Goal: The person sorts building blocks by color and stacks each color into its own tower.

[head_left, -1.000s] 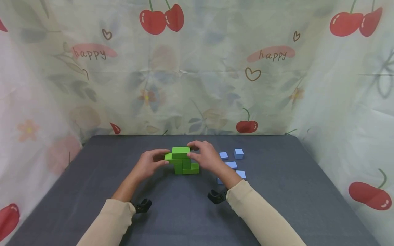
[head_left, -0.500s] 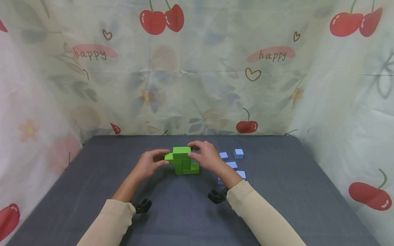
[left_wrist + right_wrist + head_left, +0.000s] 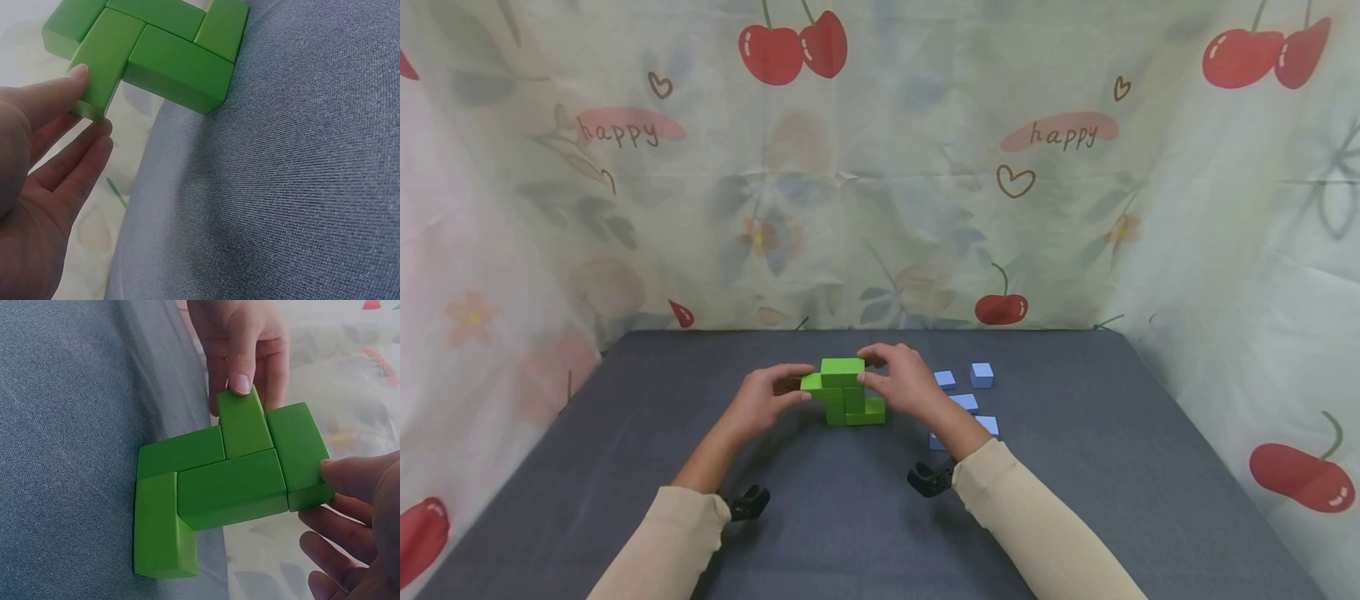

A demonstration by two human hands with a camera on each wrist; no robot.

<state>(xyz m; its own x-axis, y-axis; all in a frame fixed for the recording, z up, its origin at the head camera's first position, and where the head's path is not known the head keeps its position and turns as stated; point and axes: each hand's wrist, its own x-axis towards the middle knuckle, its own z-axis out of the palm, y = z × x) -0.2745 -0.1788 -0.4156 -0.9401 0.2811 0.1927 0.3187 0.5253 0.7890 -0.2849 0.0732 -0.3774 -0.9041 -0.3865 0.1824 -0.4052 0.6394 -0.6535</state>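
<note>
Several green wooden blocks (image 3: 855, 402) are stacked in the middle of the table. My left hand (image 3: 763, 402) pinches the overhanging left end of a flat-lying block (image 3: 109, 56), thumb in front and fingers behind. On that layer sits the top block (image 3: 842, 371), and my right hand (image 3: 904, 382) pinches its right end between thumb and fingers. Two upright blocks (image 3: 231, 490) stand beneath, side by side. At the base, a lying block (image 3: 164, 525) extends to the right. In the right wrist view the blocks touch one another, with narrow seams between them.
Several light blue blocks (image 3: 964, 404) lie to the right, partly hidden behind my right hand and wrist. A blue cube (image 3: 982, 375) is farthest back among them. Dark grey cloth covers the table (image 3: 1075, 467). A printed curtain (image 3: 880, 217) hangs behind and at both sides.
Over the last second the top block has shifted very slightly to the right, along with my right fingertips. My left hand has kept its place on the block below.
</note>
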